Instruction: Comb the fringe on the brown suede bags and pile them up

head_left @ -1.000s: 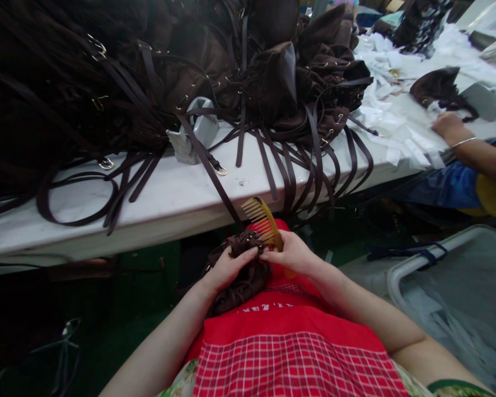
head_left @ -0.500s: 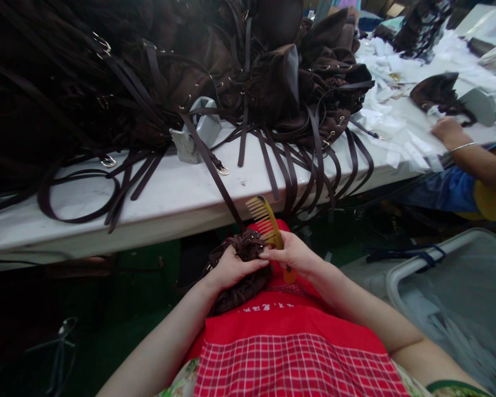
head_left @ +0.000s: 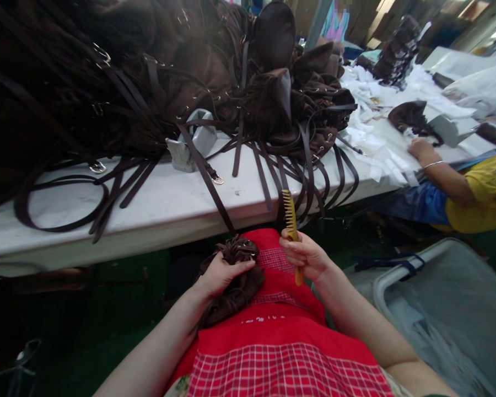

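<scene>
My left hand grips a dark brown bag that lies on my lap, its gathered, fringed top bunched above my thumb. Small metal rings glint near that gathered edge. A long strap runs from near the bag up over the table edge, with a buckle on it. To the right, my right hand is closed around the handle of a yellow wide-toothed comb. The comb stands upright with its teeth facing left, apart from the bag.
Brown bags with dangling straps are heaped on the white table. A grey tape dispenser sits before them. At right, a co-worker's hand touches a brown piece among white scraps. A pale bin stands at my right.
My right hand has drawn the comb away from the bag, to the right, and turned it upright. My left hand keeps hold of the bag. The view has shifted slightly.
</scene>
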Available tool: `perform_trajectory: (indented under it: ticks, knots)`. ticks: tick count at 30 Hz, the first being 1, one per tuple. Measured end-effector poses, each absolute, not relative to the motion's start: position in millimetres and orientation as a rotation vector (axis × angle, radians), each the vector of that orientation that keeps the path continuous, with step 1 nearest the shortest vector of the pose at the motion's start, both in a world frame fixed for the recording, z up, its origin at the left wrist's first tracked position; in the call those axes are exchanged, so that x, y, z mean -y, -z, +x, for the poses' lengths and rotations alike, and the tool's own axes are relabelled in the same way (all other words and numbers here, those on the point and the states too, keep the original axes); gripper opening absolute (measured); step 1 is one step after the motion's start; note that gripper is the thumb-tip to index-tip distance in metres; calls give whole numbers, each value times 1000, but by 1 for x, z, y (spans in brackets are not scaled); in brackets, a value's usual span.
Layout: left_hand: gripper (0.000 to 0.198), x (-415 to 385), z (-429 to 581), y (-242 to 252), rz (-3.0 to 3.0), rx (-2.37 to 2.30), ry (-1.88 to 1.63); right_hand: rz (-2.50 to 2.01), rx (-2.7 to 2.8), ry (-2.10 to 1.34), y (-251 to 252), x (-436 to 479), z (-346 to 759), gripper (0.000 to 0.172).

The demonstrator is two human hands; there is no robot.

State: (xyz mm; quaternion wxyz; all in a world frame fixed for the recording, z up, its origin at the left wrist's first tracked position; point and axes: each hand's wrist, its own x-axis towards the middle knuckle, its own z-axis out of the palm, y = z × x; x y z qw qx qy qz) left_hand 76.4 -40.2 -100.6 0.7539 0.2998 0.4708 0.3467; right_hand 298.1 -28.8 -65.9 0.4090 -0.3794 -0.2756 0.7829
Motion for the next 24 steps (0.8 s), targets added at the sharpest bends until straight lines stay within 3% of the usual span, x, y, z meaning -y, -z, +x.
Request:
perform_trajectory:
  ticks: [5,9,12,16,24]
  knots:
    - [45,42,78,100,684,-1021,-727,-1256,1032,-1724,74,23,289,38]
    - [46,44,78,95,680,-1064,-738,-1408,1420,-1416,77,33,277,28]
    - [48,45,79,91,708,-1062,-748,-1478,1856,-1112,70,45,270,34]
    - [52,44,81,90,730,-1055,-771,-1555,2416,-752,61,54,258,27]
    - [42,48,77,92,861,-1109,-717,-1849,2658,-385,74,34,261,28]
